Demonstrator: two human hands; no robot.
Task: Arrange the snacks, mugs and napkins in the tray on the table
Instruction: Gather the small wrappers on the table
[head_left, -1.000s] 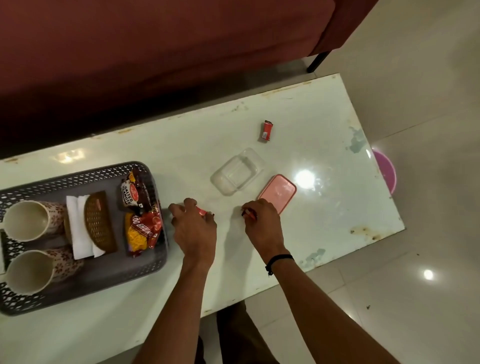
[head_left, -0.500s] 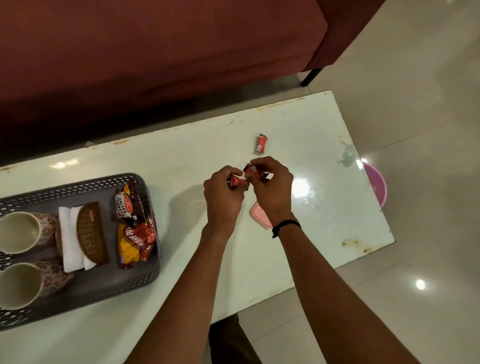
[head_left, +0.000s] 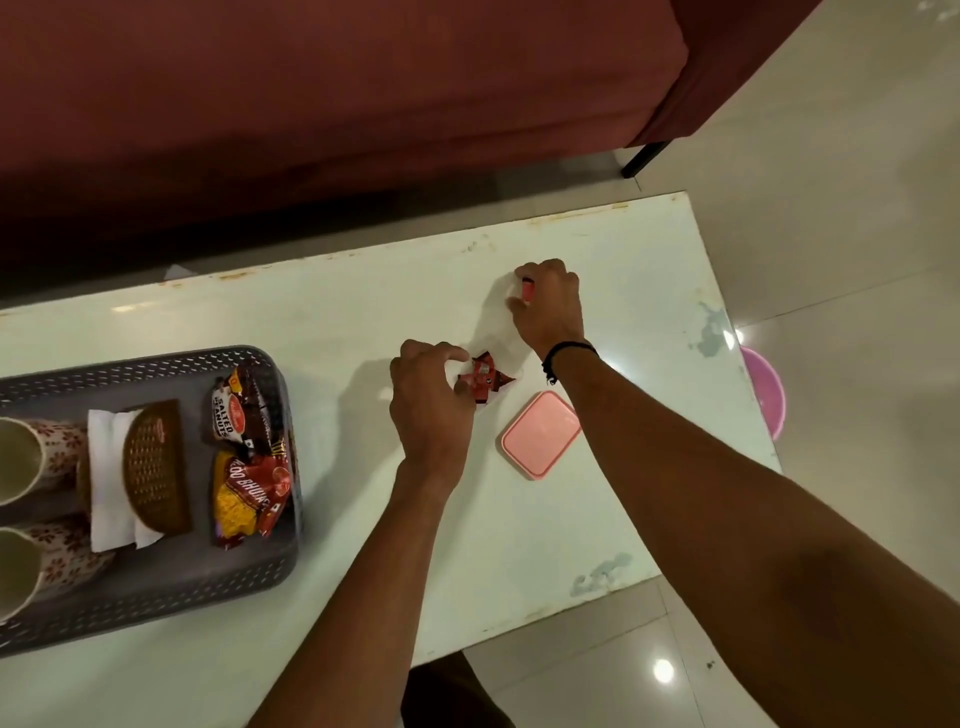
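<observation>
Head view: two bare hands gather small red sweets on a worn white table (head_left: 363, 291).

The left hand (head_left: 428, 402) pinches a cluster of red wrapped sweets (head_left: 485, 383); the right hand (head_left: 550, 306), farther back, closes its fingers on another red sweet (head_left: 528, 290). A pink lid (head_left: 540, 434) lies between the forearms. The grey tray (head_left: 249, 566) at left holds two mugs (head_left: 21, 457), white napkins (head_left: 106, 483) and snack packets (head_left: 249, 452).

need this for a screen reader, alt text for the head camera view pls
Two bare hands gather small red candy wrappers on a white table: the left hand holds a few, the right hand closes on one. A pink rectangular lid lies nearby; a grey perforated tray holds mugs, napkins and snack packets.
</observation>
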